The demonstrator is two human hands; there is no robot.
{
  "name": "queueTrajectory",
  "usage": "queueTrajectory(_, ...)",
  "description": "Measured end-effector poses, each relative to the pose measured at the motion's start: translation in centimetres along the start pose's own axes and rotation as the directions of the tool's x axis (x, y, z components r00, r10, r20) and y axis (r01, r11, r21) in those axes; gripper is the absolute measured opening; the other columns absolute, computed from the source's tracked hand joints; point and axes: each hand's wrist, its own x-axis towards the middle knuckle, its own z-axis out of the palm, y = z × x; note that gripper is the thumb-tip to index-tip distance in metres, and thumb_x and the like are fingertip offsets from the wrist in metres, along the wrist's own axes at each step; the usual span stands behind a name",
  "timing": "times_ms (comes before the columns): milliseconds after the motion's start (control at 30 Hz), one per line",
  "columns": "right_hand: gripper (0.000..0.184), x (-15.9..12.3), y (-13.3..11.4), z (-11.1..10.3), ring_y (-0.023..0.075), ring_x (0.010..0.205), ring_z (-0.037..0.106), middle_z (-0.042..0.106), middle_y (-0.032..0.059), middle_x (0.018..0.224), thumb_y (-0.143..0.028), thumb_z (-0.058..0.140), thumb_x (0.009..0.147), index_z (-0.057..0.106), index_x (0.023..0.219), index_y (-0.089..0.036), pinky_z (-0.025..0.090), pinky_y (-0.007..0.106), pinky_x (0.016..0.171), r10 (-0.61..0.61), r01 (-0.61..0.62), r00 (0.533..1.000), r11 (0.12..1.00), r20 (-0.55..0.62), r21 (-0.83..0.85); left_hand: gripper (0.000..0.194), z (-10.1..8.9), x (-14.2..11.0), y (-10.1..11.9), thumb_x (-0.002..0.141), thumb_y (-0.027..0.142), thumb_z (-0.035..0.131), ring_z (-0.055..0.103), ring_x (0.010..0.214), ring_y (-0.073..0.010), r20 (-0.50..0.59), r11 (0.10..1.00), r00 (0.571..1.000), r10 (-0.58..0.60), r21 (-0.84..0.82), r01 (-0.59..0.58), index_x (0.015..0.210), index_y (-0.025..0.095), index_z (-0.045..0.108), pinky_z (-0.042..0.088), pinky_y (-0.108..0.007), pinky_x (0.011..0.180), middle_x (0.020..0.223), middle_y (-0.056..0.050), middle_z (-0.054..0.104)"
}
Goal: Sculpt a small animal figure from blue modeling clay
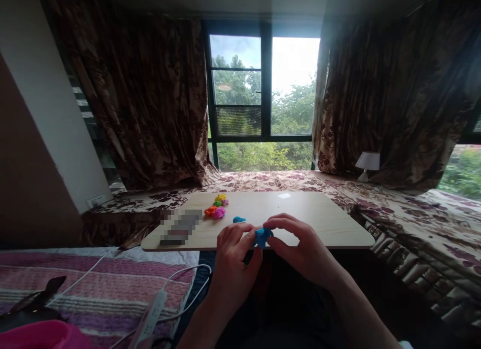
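Between my two hands, just above the near edge of the small table [311, 213], is a bright blue lump that looks like modelling clay [263, 236]. My left hand [236, 246] grips it from the left with thumb and fingers. On the other side, the thumb and fingertips of my right hand [295, 241] close on the same lump. A smaller blue piece [239, 219] with a pointed end lies on the tabletop beyond my left fingers. Farther left sit several colourful lumps: orange [210, 211], magenta [220, 212], green [217, 204] and yellow [220, 197].
A blurred-out dark flat object [182, 227] lies at the table's left end. On the striped bedding [150, 274] rest a white power strip [152, 314] with cables and a pink item [45, 335]. A small lamp [368, 161] stands on the floral-covered sill.
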Motion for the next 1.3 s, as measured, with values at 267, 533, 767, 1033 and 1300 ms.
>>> queueTrajectory(267,0.027,0.2,-1.7,-0.9,0.0171,0.090,0.059,0.064,0.0033,0.096,-0.011,0.056,0.082,0.063,0.105,-0.023,0.047,0.031,0.082,-0.055,0.053,0.998,0.998,-0.040,-0.042,0.026,-0.9,0.6,0.9,0.082,0.015,0.053,0.049,0.106,-0.0224,0.019,0.999,0.999,0.027,-0.032,-0.027,0.107,0.023,0.057,0.039,-0.040,0.093,0.110,-0.007,0.057)
queueTrajectory(533,0.022,0.4,-2.6,-1.1,0.0163,0.087,0.060,0.063,0.0029,0.092,-0.014,0.057,0.082,0.065,0.101,-0.022,0.048,0.029,0.080,-0.030,0.029,0.999,0.999,-0.036,-0.025,0.028,-1.9,0.9,1.8,0.083,0.014,0.052,0.048,0.108,-0.0217,0.029,0.998,0.998,0.053,-0.044,-0.051,0.109,0.023,0.055,0.038,-0.040,0.095,0.112,-0.006,0.055)
queueTrajectory(767,0.019,0.4,-2.9,-1.2,0.0158,0.085,0.059,0.063,0.0022,0.089,-0.016,0.058,0.082,0.066,0.098,-0.022,0.048,0.029,0.078,-0.021,0.021,0.999,1.000,-0.040,0.009,0.032,-2.2,1.2,2.1,0.083,0.016,0.052,0.049,0.109,-0.0240,0.028,0.997,0.998,0.064,-0.046,-0.063,0.113,0.025,0.056,0.038,-0.042,0.095,0.112,-0.007,0.057)
queueTrajectory(1033,0.018,0.4,-2.6,-1.1,0.0150,0.082,0.058,0.064,0.0015,0.087,-0.018,0.058,0.083,0.066,0.099,-0.022,0.048,0.029,0.076,-0.024,0.028,0.999,0.997,-0.047,0.076,0.036,-1.9,1.0,1.8,0.084,0.016,0.052,0.050,0.109,-0.0220,-0.020,0.991,1.000,0.019,-0.134,-0.021,0.119,0.027,0.054,0.040,-0.038,0.096,0.114,-0.006,0.056)
queueTrajectory(1300,0.018,0.5,-3.0,-0.6,0.0155,0.084,0.058,0.063,0.0026,0.090,-0.021,0.058,0.085,0.065,0.101,-0.021,0.048,0.029,0.077,-0.019,0.026,0.999,0.990,-0.051,0.136,0.036,-2.0,0.9,2.6,0.084,0.016,0.055,0.049,0.111,-0.0164,-0.089,0.978,0.994,-0.068,-0.205,0.049,0.116,0.030,0.055,0.037,-0.030,0.098,0.113,-0.001,0.055)
